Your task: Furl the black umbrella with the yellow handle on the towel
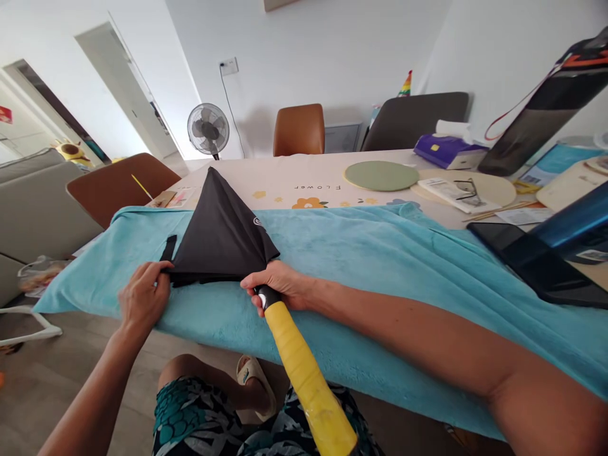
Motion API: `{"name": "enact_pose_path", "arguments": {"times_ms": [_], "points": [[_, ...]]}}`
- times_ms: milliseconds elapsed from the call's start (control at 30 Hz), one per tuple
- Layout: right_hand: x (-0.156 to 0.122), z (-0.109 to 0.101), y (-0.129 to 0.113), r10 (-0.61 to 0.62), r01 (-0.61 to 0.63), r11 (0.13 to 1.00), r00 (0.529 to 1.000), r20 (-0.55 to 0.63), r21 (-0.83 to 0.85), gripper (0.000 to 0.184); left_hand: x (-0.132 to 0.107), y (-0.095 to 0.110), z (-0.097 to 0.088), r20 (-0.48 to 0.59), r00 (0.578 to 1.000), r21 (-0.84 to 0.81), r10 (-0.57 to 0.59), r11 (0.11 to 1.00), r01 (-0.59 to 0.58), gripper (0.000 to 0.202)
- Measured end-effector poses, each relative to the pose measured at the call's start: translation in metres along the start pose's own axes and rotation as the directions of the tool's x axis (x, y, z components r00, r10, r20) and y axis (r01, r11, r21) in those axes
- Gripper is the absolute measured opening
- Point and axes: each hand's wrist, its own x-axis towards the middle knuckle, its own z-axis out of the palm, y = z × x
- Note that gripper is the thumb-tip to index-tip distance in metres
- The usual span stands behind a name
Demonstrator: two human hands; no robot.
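Note:
A black umbrella (221, 231) lies partly folded on a light-blue plush cloth (332, 253), its canopy gathered into a flat triangle with the tip pointing away from me. Its long handle, wrapped in yellow tape (304, 373), slants down toward my lap. My right hand (278, 285) is closed around the black neck between canopy and handle. At the canopy's left corner, my left hand (145, 294) pinches the fabric edge between thumb and fingers. Just above those fingers a short black strap (168, 247) sticks up. The folds beneath the canopy are hidden.
On the right lie a black tablet-like device (536, 263), a blue bottle (584, 221), glasses (468, 190) and a purple box (449, 151). A tall dark bottle (536, 114) stands behind them. A green round mat (380, 175) lies mid-table; chairs (299, 130) and a fan (208, 128) stand beyond.

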Motion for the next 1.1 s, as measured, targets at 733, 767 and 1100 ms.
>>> {"name": "enact_pose_path", "arguments": {"times_ms": [733,767,1100], "points": [[-0.002,0.006,-0.001,0.02,-0.015,0.999,0.991,-0.132,0.046,0.019,-0.004,-0.014,0.01,0.169,0.977,-0.255,0.127,0.963,-0.081,0.023],[-0.001,0.005,-0.001,0.019,-0.013,0.999,0.991,-0.132,0.045,0.018,-0.005,-0.012,0.007,0.15,0.978,-0.299,0.143,0.95,-0.093,0.023],[-0.001,0.008,-0.002,-0.007,0.002,0.999,0.988,-0.157,-0.035,0.014,0.002,0.1,-0.013,-0.052,0.862,-0.48,0.504,0.745,-0.464,0.028]]}}
